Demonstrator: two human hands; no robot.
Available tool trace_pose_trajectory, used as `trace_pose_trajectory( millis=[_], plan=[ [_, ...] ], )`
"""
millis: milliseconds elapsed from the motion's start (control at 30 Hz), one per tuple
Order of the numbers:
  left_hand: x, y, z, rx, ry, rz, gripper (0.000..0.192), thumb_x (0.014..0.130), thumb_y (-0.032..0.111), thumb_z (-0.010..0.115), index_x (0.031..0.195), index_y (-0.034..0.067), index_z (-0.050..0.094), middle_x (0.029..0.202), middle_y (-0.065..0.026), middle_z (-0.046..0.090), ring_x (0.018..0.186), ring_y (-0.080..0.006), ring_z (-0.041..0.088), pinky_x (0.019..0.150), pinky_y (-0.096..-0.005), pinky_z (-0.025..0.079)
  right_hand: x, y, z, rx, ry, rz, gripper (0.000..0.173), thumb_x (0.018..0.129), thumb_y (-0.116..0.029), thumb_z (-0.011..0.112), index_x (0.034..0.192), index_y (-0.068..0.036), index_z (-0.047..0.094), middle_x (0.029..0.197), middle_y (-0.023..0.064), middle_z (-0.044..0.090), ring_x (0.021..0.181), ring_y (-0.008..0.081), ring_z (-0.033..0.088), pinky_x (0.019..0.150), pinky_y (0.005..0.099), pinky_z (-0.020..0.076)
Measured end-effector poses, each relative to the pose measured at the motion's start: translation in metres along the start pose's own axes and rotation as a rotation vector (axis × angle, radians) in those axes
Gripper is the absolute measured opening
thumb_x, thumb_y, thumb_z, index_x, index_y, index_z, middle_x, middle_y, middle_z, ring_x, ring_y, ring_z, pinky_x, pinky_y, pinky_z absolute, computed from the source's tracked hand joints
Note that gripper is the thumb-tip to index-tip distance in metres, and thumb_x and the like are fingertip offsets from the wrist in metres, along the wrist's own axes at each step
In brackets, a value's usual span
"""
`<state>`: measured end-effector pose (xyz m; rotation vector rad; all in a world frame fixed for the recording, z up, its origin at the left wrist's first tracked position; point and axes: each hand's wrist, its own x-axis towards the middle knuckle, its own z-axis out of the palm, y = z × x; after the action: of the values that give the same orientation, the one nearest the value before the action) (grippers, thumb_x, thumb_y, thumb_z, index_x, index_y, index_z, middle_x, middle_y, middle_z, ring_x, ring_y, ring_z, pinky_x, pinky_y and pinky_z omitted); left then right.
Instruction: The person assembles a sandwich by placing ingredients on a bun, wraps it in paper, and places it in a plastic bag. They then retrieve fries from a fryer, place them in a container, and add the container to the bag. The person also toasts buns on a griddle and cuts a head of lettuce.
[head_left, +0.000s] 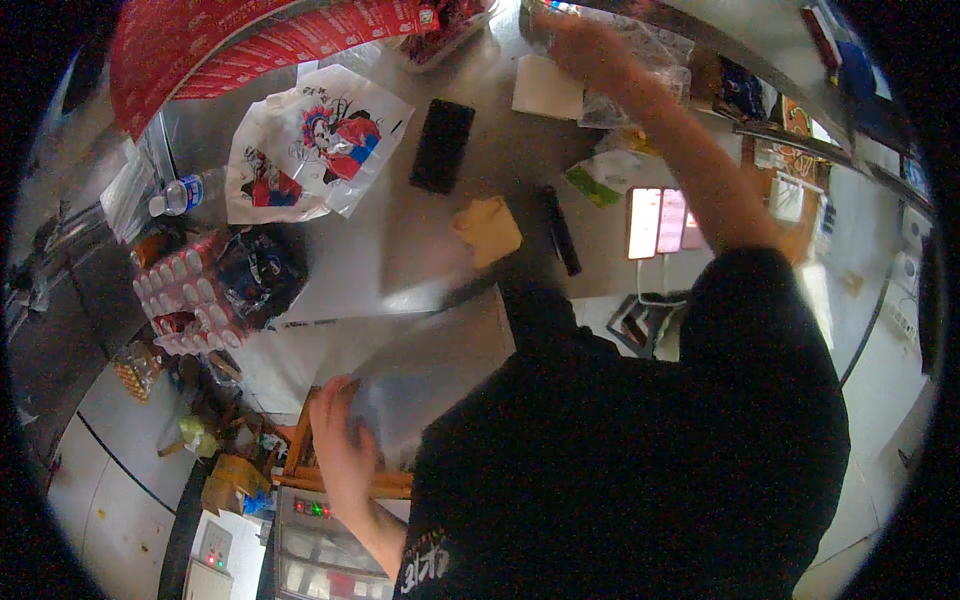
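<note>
My left hand (341, 431) is at the lower left, over the wooden frame beside the steel counter (337, 277). Its fingers are a little bent, the thumb stands apart, and no held object shows. My right arm reaches across to the top, where my right hand (574, 41) is blurred among clear plastic packaging (660, 45); its grip cannot be made out. Just below it lies a white square sheet or pad (547, 86). Between the hands lie a folded tan paper or cloth (487, 231), a black phone-like slab (442, 146) and a slim black object (559, 231).
Printed white plastic bags (322, 142), a clear bottle (178, 196), a pink-wrapped multipack (187, 300) and a dark plastic bag (262, 270) stand left. Lit phones (643, 223) with white cables lie right. A red printed banner (300, 60) hangs at the upper left.
</note>
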<state>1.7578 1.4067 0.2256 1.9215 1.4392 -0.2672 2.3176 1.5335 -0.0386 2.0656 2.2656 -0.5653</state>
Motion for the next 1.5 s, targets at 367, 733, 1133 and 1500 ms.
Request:
trace_pose_trajectory(
  millis=[367,733,1133,1500],
  plan=[
    [0.017,0.007,0.022,0.043,-0.015,0.102,0.061,0.073,-0.009,0.059,0.133,0.004,0.062,0.140,-0.0186,0.056,0.133,-0.0414,0.050,0.115,-0.0466,0.041,-0.015,-0.053,0.049,-0.080,0.116,0.200,0.020,0.089,-0.029,0.066,0.090,-0.010,0.074,0.092,0.0134,0.075,0.087,0.0363,0.073,0.078,0.0476,0.0593],
    [0.028,-0.016,0.033,0.130,-0.007,0.305,0.071,0.078,-0.009,0.055,0.148,0.001,0.048,0.151,-0.0210,0.050,0.139,-0.0429,0.046,0.114,-0.0488,0.042,-0.105,-0.141,-0.101,0.651,0.328,0.243,0.016,0.084,-0.021,0.074,0.088,-0.005,0.074,0.087,0.0061,0.074,0.079,0.0166,0.069,0.076,0.0332,0.0572],
    [0.029,-0.036,0.019,0.134,0.023,0.429,0.080,0.081,-0.011,0.049,0.158,0.003,0.032,0.158,-0.0255,0.042,0.129,-0.0485,0.055,0.103,-0.0510,0.050,-0.173,-0.397,-0.079,0.442,-0.011,0.116,0.019,0.088,-0.027,0.071,0.097,-0.012,0.078,0.101,0.0135,0.074,0.095,0.0286,0.073,0.079,0.0437,0.0586],
    [-0.018,-0.108,0.000,0.052,0.015,0.238,0.079,0.081,-0.013,0.046,0.158,0.006,0.038,0.159,-0.0262,0.041,0.145,-0.0426,0.043,0.117,-0.0468,0.040,-0.119,-0.273,0.139,-0.228,0.023,-0.153,0.078,0.068,-0.024,0.091,0.139,-0.027,0.060,0.144,0.0092,0.057,0.127,0.0326,0.059,0.100,0.0448,0.0541]
  ],
)
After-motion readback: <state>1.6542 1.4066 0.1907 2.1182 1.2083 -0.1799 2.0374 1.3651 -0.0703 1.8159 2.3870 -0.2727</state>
